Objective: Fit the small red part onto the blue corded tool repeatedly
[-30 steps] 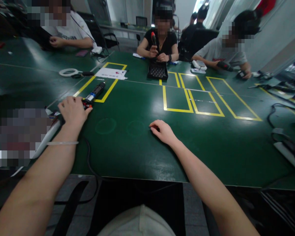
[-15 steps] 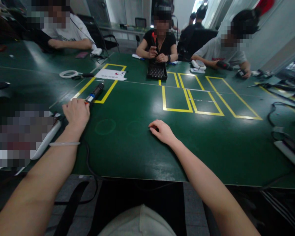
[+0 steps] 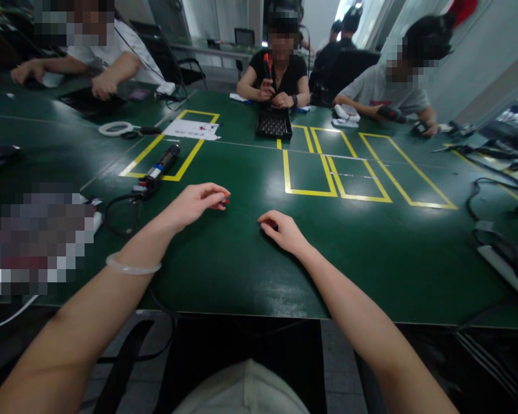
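My left hand (image 3: 194, 202) hovers over the green table (image 3: 250, 259) near its middle, fingers pinched on a small red piece (image 3: 225, 200). A pale bangle sits on that wrist. My right hand (image 3: 284, 229) rests on the table just to the right, fingers curled under; whether they hold anything is hidden. A black cylindrical power tool (image 3: 157, 168) with a blue band lies to the left inside a yellow-taped box, its black cable looping toward the table edge.
Three people sit across the table; the middle one holds a red-tipped tool over a black tray (image 3: 274, 124). A white ring (image 3: 114, 128) and a paper sheet (image 3: 191, 129) lie at back left. Yellow tape rectangles (image 3: 336, 172) mark the centre; cables lie at right.
My left hand left the power tool at the left and swung right to the table's middle, now pinching a small red piece. My right hand stayed put.
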`<action>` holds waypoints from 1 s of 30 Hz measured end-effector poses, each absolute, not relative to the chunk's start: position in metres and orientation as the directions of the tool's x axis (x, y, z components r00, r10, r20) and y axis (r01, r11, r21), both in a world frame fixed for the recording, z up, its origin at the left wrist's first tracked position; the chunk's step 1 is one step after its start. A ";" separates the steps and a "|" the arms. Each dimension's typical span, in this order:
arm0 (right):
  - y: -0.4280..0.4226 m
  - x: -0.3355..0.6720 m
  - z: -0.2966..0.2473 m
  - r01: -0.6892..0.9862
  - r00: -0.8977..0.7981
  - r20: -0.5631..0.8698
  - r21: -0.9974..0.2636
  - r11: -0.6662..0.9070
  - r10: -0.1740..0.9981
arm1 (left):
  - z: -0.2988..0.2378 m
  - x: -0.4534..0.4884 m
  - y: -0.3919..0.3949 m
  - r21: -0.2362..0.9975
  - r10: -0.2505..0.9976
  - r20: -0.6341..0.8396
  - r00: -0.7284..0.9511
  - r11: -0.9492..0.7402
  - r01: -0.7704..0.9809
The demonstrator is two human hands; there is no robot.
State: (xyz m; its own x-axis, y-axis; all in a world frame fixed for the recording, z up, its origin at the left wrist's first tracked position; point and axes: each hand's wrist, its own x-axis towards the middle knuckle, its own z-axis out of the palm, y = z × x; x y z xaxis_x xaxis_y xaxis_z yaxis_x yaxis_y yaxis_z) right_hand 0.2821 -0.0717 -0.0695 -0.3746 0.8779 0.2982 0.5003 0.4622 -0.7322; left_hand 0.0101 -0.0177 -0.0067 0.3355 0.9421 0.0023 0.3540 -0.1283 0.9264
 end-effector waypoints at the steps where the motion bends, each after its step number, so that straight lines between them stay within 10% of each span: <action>1: -0.072 0.281 -0.069 0.469 -0.374 0.298 -0.756 0.456 0.878 | -0.006 0.022 -0.024 0.934 0.912 -0.036 0.409 -0.115 0.337; 7: -0.076 0.276 -0.068 0.304 -0.427 0.281 -0.850 0.429 0.859 | -0.024 0.054 -0.047 0.948 0.750 -0.240 0.617 0.045 0.315; 20: -0.078 0.273 -0.065 0.239 -0.494 0.195 -0.906 0.348 0.847 | -0.043 0.055 -0.047 0.955 0.728 -0.180 0.661 -0.032 0.295; 30: -0.069 0.279 -0.069 0.059 -0.357 0.074 -0.993 0.101 0.931 | -0.037 0.055 -0.060 0.553 0.700 0.261 0.664 -0.672 0.492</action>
